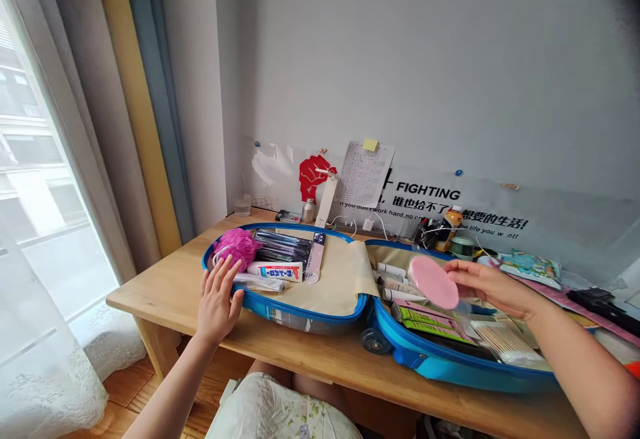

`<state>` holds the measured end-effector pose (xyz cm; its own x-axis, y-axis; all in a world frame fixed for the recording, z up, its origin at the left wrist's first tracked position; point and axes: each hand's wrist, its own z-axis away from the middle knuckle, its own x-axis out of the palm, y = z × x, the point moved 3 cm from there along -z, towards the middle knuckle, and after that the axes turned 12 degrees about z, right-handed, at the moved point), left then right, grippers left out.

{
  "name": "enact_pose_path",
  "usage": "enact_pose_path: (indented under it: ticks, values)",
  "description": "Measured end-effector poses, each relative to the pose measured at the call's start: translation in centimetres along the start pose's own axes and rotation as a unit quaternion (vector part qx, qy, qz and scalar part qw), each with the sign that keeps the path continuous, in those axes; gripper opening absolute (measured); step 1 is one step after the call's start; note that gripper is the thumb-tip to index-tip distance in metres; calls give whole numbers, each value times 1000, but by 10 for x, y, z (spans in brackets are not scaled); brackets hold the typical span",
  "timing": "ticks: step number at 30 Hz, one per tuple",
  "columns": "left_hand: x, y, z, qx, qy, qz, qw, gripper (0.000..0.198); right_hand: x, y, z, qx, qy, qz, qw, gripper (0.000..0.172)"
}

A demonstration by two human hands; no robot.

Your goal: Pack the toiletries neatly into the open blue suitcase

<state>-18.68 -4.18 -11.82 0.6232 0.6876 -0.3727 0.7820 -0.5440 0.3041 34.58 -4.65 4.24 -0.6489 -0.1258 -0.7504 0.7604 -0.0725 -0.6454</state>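
A grey wall [425,59] filled the upper part of the frame, and the curtains [115,92] hung along its left side. Below them stood a wooden desk [170,286]. On it, from the centre to the lower right of the frame, lay a bright blue suitcase [450,369], opened flat into two halves with a cream lining. A printed sheet [365,176] with a yellow note was on the wall, above the middle of the suitcase.

The left hand [220,292], at centre left, was at the near rim of the left half. Its fingers were extended and it grasped nothing; whether the fingertips touched the magenta bath puff [237,247], I cannot tell. The right hand [480,282], at centre right, pinched a pink oval piece [434,282] above the right half. This piece was flat, smooth and rounded, of one pale colour. Together with the forearm, it stood in front of some contents of that half.

Under this hand lay a clear pack of cotton swabs [507,342], then green and pink packets [435,322]. In the left half, a white toothpaste tube [280,271] lay beside the puff. The smallest were slim white tubes [400,296], left of the pink piece.
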Motion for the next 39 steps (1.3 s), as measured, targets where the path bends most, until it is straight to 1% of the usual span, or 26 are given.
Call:
enact_pose_path:
  ticks: [2, 3, 4, 5, 7, 8, 9, 11, 13, 15, 17, 19, 21, 25, 27, 29, 31, 32, 34, 36, 39]
  values:
    - [0, 0, 0, 2, 4, 2, 1000, 53, 2, -24, -7, -2, 38, -66, 997, 31]
    - [0, 1, 0, 1, 5, 4, 1000, 53, 8, -39, -11, -3, 44, -85, 995, 33]
    - [0, 1, 0, -1, 5, 4, 1000, 53, 18, -55, -16, -6, 34, -93, 995, 34]
    - [0, 1, 0, -4, 4, 4, 1000, 53, 31, -71, -21, -10, 8, -91, 996, 36]
    - [0, 1, 0, -10, 0, 2, 1000, 54, 62, -100, -34, -20, -38, -71, 997, 35]
    - [0, 1, 0, -12, -2, 1, 1000, 54, 79, -113, -41, -29, -57, -53, 997, 34]
    - [0, 1, 0, -12, -4, -1, 1000, 54, 96, -123, -47, -46, -79, -11, 996, 33]
    - [-1, 2, 0, -7, -3, -3, 1000, 53, 130, -138, -60, -69, -116, 60, 989, 32]
    - [-2, 3, -1, 1, -5, -4, 1000, 52, 157, -146, -70, -83, -136, 104, 982, 29]
    - [-2, 3, -1, 4, -7, -7, 1000, 52, 176, -152, -75, -104, -139, 138, 975, 27]
    - [-2, 4, -1, 7, -6, -9, 1000, 52, 186, -158, -76, -144, -141, 172, 964, 27]
    - [-2, 4, -1, 11, -3, -8, 1000, 52, 190, -164, -73, -194, -160, 194, 948, 29]
    - [-2, 5, -1, 14, -2, -6, 1000, 52, 193, -169, -69, -237, -196, 205, 929, 33]
    - [-2, 5, -1, 10, -5, -7, 1000, 52, 201, -170, -62, -312, -272, 233, 880, 50]
    - [-2, 5, -2, 14, -6, -8, 1000, 52, 207, -169, -59, -340, -303, 246, 856, 57]
    - [-2, 5, -2, 19, -2, -9, 1000, 51, 212, -167, -57, -344, -327, 246, 845, 61]
    - [-2, 5, -2, 21, 1, -11, 1000, 51, 213, -168, -56, -334, -341, 233, 847, 64]
    - [-2, 5, -2, 21, 2, -11, 1000, 51, 211, -169, -56, -327, -338, 222, 854, 66]
    - [-2, 4, -1, 19, 3, -12, 1000, 51, 199, -172, -56, -316, -314, 197, 873, 71]
    - [-1, 3, -1, 17, 3, -11, 1000, 52, 176, -172, -57, -306, -262, 174, 898, 77]
    - [0, 2, 0, 13, 0, -9, 1000, 52, 127, -163, -57, -277, -154, 143, 937, 82]
